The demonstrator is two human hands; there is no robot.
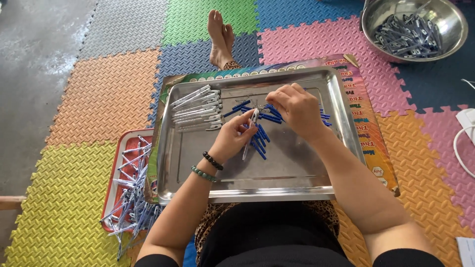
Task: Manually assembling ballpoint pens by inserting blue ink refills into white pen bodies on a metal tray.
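— Head view: what is sitting in the steel tray [297, 173]?
— I'm seeing blue refills [261, 141] and clear pen barrels [198, 110]. Left hand [232, 140] is pinching one barrel; right hand [296, 110] is closing over the refills. The bowl [448, 15] is holding more pens.

From my feed, the floor is covered in interlocking foam mats [106, 94] in orange, yellow, green, blue, pink and grey, with bare grey concrete [34, 44] at the far left. A steel bowl [448, 15] sits at the top right, holding a heap of what look like pen parts, though I can't make them out clearly. A red-rimmed tray [118, 153] lies at the left, piled with clear pen barrels [131, 198] that spill over its near edge. A white cable [462, 143] loops at the right edge. Bare feet [220, 39] rest on the mats ahead.
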